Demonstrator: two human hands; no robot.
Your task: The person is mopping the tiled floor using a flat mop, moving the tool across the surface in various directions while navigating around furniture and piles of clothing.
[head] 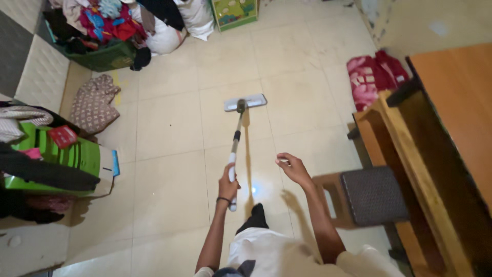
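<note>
The person's body is cut off at the bottom edge, and the heap of clothes (pixel 110 23) far ahead of the left hand is cropped by the top edge. The left hand (pixel 228 185) is closed around the grip of the flat mop's handle (pixel 234 146), with a dark band on its wrist. The arm is stretched forward and the handle leans away from the hand. The mop head (pixel 245 102) lies flat on the tiled floor (pixel 169 128), well ahead of both hands. The right hand (pixel 291 167) holds nothing; its fingers are loosely curled, half open, in the air just right of the handle. A small stool (pixel 371 195) stands near the right forearm, beside a wooden table (pixel 451 97).
</note>
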